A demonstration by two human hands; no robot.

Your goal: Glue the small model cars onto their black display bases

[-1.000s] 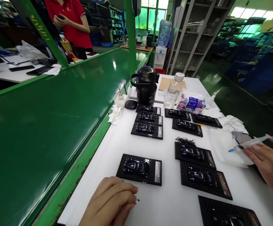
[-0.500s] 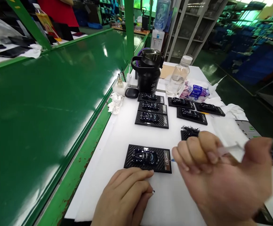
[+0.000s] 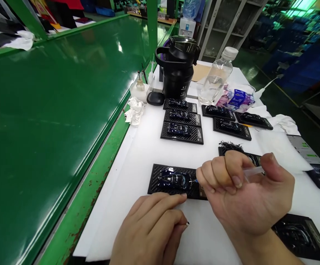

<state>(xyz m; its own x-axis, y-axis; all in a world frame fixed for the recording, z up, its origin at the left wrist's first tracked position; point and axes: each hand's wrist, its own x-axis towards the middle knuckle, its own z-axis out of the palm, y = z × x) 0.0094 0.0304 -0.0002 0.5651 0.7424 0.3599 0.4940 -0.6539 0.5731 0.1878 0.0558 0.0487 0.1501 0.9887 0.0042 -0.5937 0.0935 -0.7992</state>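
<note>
Syringe [image 3: 253, 171] held at model car [image 3: 173, 180]

Clamped in curled fingers of right hand [image 3: 245, 195] — tip set near car's end, contact unclear. Tiny dark part [image 3: 187, 223] pinched between fingertips of left hand [image 3: 151, 226], beside black base [image 3: 155, 177].

dark-blue model car [image 3: 174, 180] on black base [image 3: 155, 179], slanted translucent syringe [image 3: 253, 171], tiny black piece [image 3: 187, 223] nearby

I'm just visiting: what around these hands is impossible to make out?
Head view, all of it:
Most of the syringe: hidden by the right hand.
What the black speck at the fingertips of the left hand is: too small.
Whether the syringe's tip touches the model car: too small.
Most of the nameplate beside that car: covered by the right hand.
</note>
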